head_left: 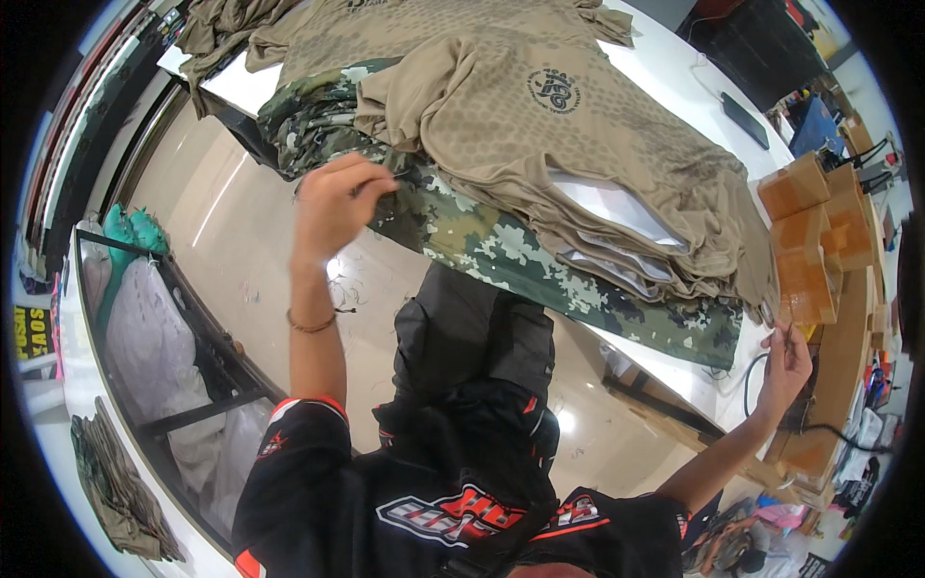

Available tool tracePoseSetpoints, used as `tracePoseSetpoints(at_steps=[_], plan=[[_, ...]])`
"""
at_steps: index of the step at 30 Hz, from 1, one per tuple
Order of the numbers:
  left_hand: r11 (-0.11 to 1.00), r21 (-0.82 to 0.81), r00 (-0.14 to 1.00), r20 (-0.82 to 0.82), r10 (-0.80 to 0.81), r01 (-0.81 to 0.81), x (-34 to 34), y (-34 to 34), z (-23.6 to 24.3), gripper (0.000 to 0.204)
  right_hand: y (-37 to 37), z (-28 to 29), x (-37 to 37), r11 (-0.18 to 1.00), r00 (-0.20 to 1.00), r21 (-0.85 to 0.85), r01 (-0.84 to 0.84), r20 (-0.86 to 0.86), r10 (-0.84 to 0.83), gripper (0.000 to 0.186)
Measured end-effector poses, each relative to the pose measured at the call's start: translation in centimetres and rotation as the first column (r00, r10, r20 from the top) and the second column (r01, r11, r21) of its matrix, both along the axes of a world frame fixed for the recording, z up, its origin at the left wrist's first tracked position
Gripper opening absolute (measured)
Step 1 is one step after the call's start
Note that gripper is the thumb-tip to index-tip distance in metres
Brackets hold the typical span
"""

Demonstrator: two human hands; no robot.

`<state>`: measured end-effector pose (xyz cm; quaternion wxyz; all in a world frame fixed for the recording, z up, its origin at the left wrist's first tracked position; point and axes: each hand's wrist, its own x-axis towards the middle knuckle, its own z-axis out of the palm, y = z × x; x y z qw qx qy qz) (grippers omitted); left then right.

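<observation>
A tan patterned T-shirt (617, 125) with a dark chest print lies on a stack of similar shirts, their hems gaping toward me. Green camouflage fabric (501, 250) spreads under it along the table's near edge. My left hand (337, 202) is raised at that edge, fingers curled with thumb and forefinger together, close to the camouflage cloth. What it pinches, if anything, is too blurred to make out. At the far right, my right hand (787, 371) has its fingertips closed on the drooping corner of the tan shirt.
The white table (665, 376) bears a dark phone (745, 120) and more tan shirts (328, 39). Cardboard boxes (805, 260) stand at the right, beside a black cable (838, 433). White wrapped bundles (154, 337) fill a dark-framed rack at the left, near a folded garment pile (120, 482).
</observation>
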<state>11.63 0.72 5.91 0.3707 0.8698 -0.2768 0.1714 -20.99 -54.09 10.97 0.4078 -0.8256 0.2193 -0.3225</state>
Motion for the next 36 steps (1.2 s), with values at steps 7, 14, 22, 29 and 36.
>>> tracePoseSetpoints(at_steps=[7, 14, 22, 29, 36], plan=[[0.626, 0.382, 0.731, 0.280, 0.623, -0.680, -2.5, 19.4, -0.3, 0.037, -0.4, -4.7, -3.3, 0.978, 0.992, 0.184, 0.095, 0.066, -0.108, 0.017], [0.957, -0.173, 0.973, -0.053, 0.225, -0.231, -0.3, 4.2, 1.1, 0.046, 0.2, -4.9, -2.4, 0.954, 0.978, 0.247, 0.169, 0.079, -0.194, 0.019], [0.999, 0.021, 0.999, 0.025, 0.047, -0.047, 4.5, 1.8, 0.5, 0.015, -0.6, -5.4, -5.7, 0.956, 0.967, 0.154, 0.251, -0.009, -0.253, 0.020], [0.518, -0.036, 0.519, -0.057, 0.853, -0.855, 0.2, 15.1, -1.6, 0.045, -3.9, -8.6, -8.7, 0.907, 0.912, -0.122, 0.402, -0.028, -0.408, 0.025], [0.650, -0.453, 0.792, -0.361, 0.492, -0.610, -0.5, 16.6, -6.9, 0.039, 0.9, -4.3, -3.5, 0.784, 0.692, -0.326, 0.529, -0.369, -0.620, 0.032]])
